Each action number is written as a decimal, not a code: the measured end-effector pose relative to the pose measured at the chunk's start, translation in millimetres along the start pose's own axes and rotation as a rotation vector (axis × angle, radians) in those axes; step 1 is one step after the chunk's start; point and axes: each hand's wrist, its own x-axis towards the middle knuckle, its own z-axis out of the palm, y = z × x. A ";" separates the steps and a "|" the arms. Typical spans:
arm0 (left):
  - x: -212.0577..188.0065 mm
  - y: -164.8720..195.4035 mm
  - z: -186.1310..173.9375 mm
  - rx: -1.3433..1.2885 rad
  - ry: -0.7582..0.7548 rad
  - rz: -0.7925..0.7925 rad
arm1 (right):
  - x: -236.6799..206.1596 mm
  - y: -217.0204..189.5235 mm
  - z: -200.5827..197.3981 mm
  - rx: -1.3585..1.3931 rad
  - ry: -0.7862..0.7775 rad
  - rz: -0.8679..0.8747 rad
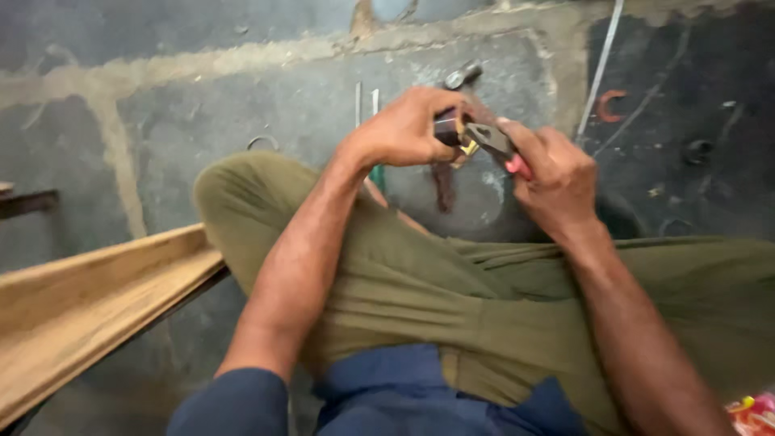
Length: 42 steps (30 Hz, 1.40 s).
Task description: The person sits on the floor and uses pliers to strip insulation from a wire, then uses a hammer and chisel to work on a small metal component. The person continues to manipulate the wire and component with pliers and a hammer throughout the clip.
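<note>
Below, stained concrete floor (202, 105), wooden plank (89, 299) at left.

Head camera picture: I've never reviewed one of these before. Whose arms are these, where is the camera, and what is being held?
The one picture comes from a camera worn on a person's head, looking down, so both arms are the wearer's own. The person sits on a grey concrete floor in olive trousers, knees bent.

The right hand grips pliers with red handles. Their tip meets a small dark part that the left hand holds; what the part is, I cannot tell.

On the floor: a wooden plank at the left, a hammer head just beyond the hands, a thin metal rod, and a rusty curved piece of metal at the upper right.
</note>
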 end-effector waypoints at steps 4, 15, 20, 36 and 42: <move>1.7 -4.9 9.2 -0.089 0.054 -0.181 | 8.2 -15.3 10.0 0.048 0.048 0.075; 12.4 -4.2 11.7 -0.584 0.129 -0.429 | 11.1 0.4 -12.9 0.028 -0.061 0.312; 15.6 -10.1 16.5 -0.296 0.176 -0.279 | 8.7 -8.2 -17.3 -0.203 -0.038 0.142; 4.6 -9.4 45.5 0.473 0.132 -0.386 | -9.1 -17.8 -0.2 -0.511 -0.169 0.140; 3.4 -32.9 50.2 0.759 0.190 -0.285 | -7.3 -4.1 22.3 -0.389 -0.166 0.149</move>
